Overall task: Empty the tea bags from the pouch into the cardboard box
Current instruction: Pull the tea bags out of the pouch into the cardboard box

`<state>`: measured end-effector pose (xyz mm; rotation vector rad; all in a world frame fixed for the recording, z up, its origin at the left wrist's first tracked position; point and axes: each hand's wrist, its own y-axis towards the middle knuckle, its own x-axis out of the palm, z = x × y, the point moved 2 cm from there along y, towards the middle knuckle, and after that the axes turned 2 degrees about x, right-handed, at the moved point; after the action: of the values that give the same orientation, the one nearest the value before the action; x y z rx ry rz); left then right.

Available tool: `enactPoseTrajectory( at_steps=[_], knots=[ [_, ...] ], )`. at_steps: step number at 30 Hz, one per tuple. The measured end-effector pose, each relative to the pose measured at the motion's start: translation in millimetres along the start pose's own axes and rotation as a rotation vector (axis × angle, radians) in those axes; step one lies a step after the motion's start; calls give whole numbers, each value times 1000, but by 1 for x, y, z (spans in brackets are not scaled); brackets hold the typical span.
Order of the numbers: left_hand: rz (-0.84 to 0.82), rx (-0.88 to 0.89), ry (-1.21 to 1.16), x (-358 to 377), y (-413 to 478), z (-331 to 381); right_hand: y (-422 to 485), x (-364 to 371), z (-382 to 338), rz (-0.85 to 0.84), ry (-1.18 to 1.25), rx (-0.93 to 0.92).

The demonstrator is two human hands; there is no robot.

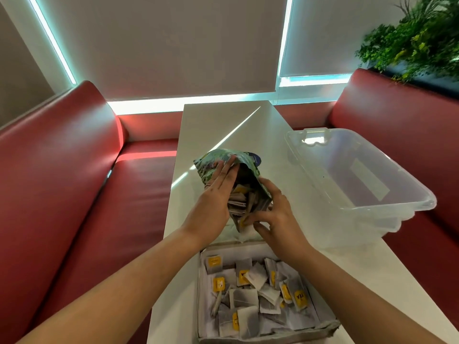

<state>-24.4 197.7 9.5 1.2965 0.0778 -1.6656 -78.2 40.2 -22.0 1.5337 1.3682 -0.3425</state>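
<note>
Along the near end of the long white table point(223, 125) I am watching the job run roughly at its midpoint, judging by how things lie. Going down in size: the clear plastic storage tub point(357, 180) is sitting tilted at the table's right edge, taking no part. Closer to me, the shallow grey cardboard box point(270, 337) is sitting at the table's near edge, already carrying a loose layer of white paper tea bags with yellow tags point(250, 294) across its floor. The green printed foil pouch point(223, 160) is hanging just beyond the box's far edge, above the tabletop, and it is holding a packed wad of bags at its mouth, so plenty is left to shift.

Its long axis is running from far-left down to near-right, sealed end up and away, open mouth pointing down toward the box.

My left hand point(211, 202) is gripping the pouch's side, fingers flat along it. My right hand point(275, 214) is pinching at the mouth, fingers curled on the bags there.
</note>
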Motion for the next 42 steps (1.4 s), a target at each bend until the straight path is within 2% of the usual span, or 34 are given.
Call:
enactPoseTrajectory(
  at_steps=[6, 8, 10, 13, 14, 16, 20, 22, 25, 28, 32, 42],
  knots=[
    [-7, -29, 5, 7, -7, -9, -37, -13, -10, 64, 13, -71],
    [-20, -40, 4, 10, -10, -12, -54, -9, -10, 12, -14, -120],
    [-27, -54, -6, 12, -13, -12, -67, 1, -5, -157, -96, -151],
    [-30, -66, -26, 13, -16, -10, -80, 18, 8, -547, -166, -32],
    [-29, -67, -30, 12, -17, -9, -81, 19, 11, -626, -161, 6],
    [-28, -65, -34, 10, -18, -8, -76, 14, 8, -563, -91, 54],
    [-28, -64, -40, 9, -18, -5, -44, -1, -19, -88, -67, -29],
    [-21, -59, -46, 10, -18, -2, -24, 2, -27, 37, -164, -83],
    [-4, -58, -72, 8, -18, 5, 5, 14, -27, 15, -338, -137],
    [4, -37, -113, 4, -17, 13, 22, 23, -22, -108, -418, -48],
    [12, -13, -120, 0, -14, 18, 35, 20, -19, -104, -528, -25],
    [7, -25, -75, 3, -9, 16, 21, -8, -17, 47, -345, -223]
  ],
)
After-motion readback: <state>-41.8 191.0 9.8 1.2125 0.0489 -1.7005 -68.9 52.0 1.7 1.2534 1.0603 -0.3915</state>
